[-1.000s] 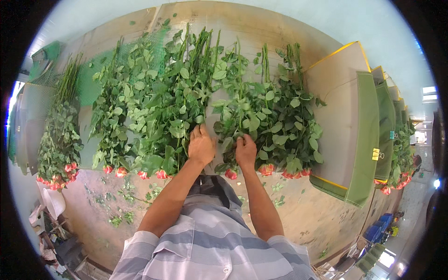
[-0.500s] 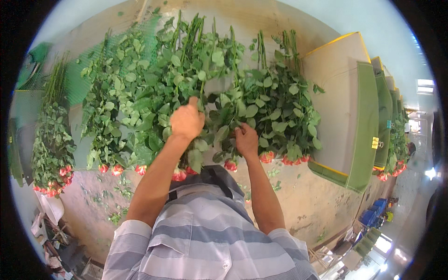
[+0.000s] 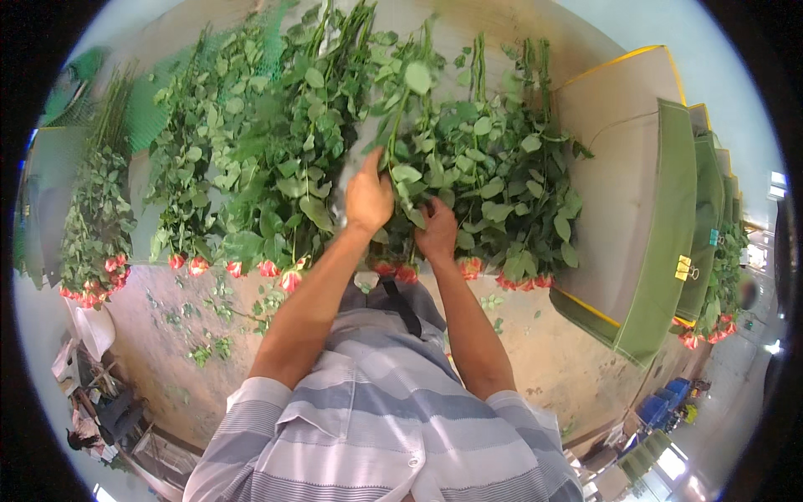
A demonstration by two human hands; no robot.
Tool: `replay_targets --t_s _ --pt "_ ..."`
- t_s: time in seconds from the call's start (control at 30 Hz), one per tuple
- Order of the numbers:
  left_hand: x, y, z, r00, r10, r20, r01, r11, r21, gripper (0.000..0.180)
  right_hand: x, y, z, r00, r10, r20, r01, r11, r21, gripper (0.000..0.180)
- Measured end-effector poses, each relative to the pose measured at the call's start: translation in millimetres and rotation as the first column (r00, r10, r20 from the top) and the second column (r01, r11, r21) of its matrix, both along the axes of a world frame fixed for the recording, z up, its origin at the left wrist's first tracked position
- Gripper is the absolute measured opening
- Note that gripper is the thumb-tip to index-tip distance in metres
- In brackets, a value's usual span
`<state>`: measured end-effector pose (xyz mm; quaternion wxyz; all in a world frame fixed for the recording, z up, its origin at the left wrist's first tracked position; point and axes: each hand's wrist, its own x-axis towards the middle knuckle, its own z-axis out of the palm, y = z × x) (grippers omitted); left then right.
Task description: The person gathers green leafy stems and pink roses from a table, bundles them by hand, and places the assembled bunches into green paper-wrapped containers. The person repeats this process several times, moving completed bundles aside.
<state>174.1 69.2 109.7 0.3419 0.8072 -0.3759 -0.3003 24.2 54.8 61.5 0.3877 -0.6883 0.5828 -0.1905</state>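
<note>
A slender, leafy green rose stem (image 3: 396,132) points lengthwise away, just ahead-right of the left hand (image 3: 369,202), farther from the right hand (image 3: 437,232). Leaves and blur hide whether either pinches anything; I cannot tell.

Brownish worktop (image 3: 493,17), stained tan surface (image 3: 577,351) below, olive panels (image 3: 665,234) with yellow edging, glossy grey floor (image 3: 736,410) at far right, blue bins (image 3: 663,407), bright light patch (image 3: 672,462) at lower right

Head view: leafy rose stems (image 3: 288,142) lie in rows across tabletop (image 3: 456,18); pink-red blooms (image 3: 198,266) at near edge. Left hand (image 3: 369,197) against an angled stem (image 3: 396,125), grip unclear. Right hand (image 3: 437,230), fingers curled, among leaves (image 3: 493,188) just beside. Green mesh (image 3: 142,121) at left.
</note>
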Motion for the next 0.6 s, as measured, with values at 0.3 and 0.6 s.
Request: replay_targets --t_s 0.3,0.6 --pt "-9 -8 -55 0.977 0.075 -0.199 -0.075 0.997 0.011 0.043 3 -3 -1 0.998 0.011 0.067 -0.015 0.999 0.046 0.023" --pt "-8 -1 -58 0.995 -0.007 0.104 0.000 0.998 0.066 0.054 6 -5 -13 0.999 0.018 -0.041 -0.015 0.998 0.060 0.021"
